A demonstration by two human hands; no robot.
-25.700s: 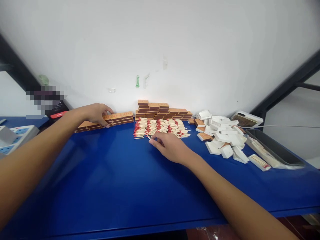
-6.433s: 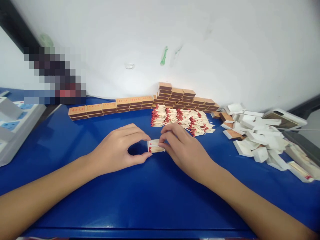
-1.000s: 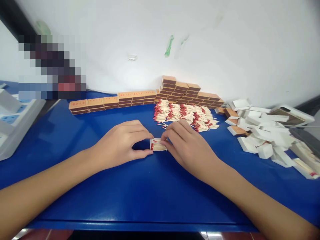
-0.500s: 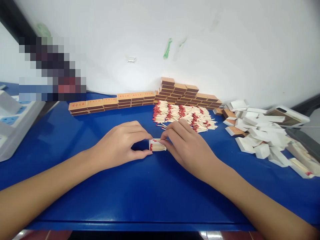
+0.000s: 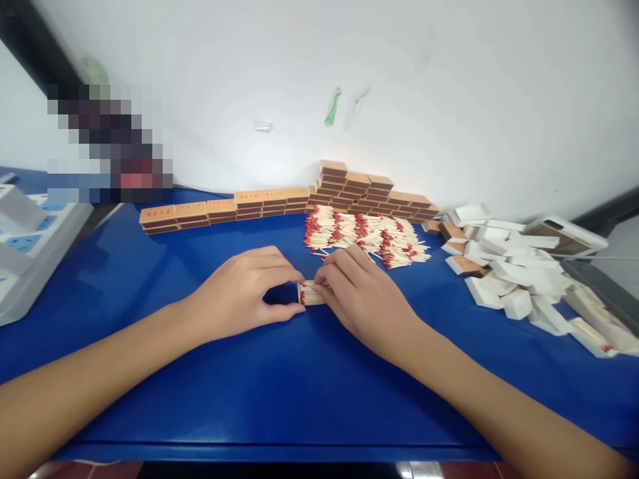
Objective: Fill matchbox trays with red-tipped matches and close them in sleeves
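Note:
A small white matchbox tray (image 5: 299,295) with red-headed matches (image 5: 313,297) in it lies on the blue table. My left hand (image 5: 244,286) grips its left end between thumb and forefinger. From the other side, my right hand (image 5: 364,296) has its fingertips pinched over the tray's right half, on matches; the fingers cover that end. Just beyond my hands lies a heap of loose matches (image 5: 364,233), their red heads in several rough bands.
Orange-brown matchboxes (image 5: 249,204) stand in a stacked row along the white wall. White trays and some covers (image 5: 509,259) are piled at right, beside a phone (image 5: 569,236). A white power strip (image 5: 44,259) sits at left. The table's front edge (image 5: 299,452) runs nearest me.
My right fingertips have moved slightly left and lower over the tray, covering more of it. My left hand keeps its hold. The whole view has shifted a little.

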